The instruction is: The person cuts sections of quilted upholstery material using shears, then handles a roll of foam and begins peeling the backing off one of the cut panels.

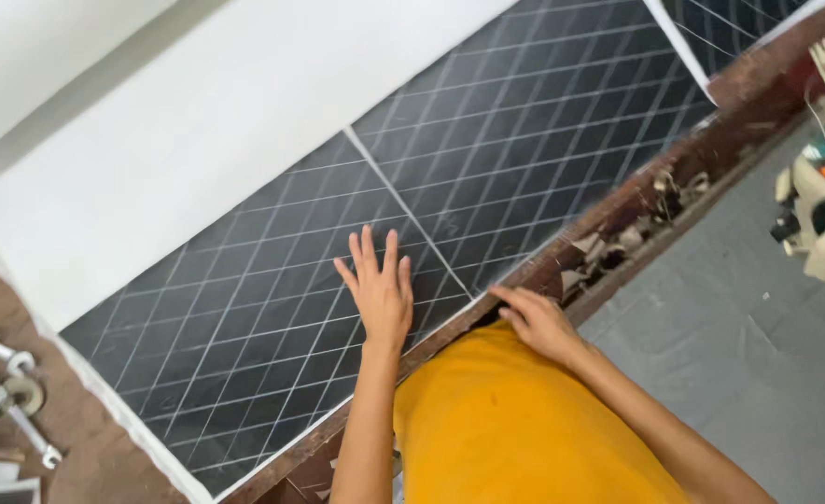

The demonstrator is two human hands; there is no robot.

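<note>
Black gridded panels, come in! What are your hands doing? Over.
Left hand flat, fingers spread, on the near black panel with white grid lines. Right hand gripping the worn brown wooden edge. Scraps of debris along that edge.

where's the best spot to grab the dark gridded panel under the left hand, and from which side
Probably its near long edge, from the person's side. The dark gridded panel lies flat, so its face gives no purchase; the left hand only presses flat on it. The near edge runs along the worn wooden strip, where the right hand already rests with fingers at the rim. The far edge meets the white surface.
</note>
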